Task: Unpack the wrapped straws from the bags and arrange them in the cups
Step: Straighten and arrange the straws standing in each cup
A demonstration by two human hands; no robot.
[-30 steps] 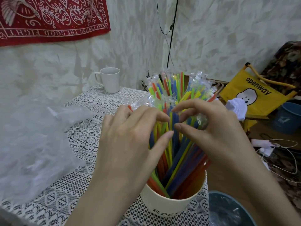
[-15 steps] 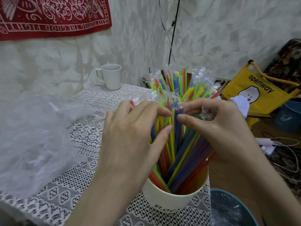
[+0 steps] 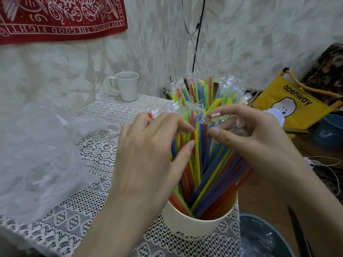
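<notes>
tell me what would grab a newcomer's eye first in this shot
The bright fan of wrapped straws, red, blue, yellow and green, stands in a cream cup at the lace-covered table's near right edge. The left hand and right hand close round the bundle from either side, fingers curled among the straws. Next come the red banner on the wall upper left and the yellow "openway" bag at right.

Colourful wrapped straws (image 3: 202,160) fanned upright in cream cup (image 3: 187,229), crumpled bag (image 3: 37,154) beside.
</notes>
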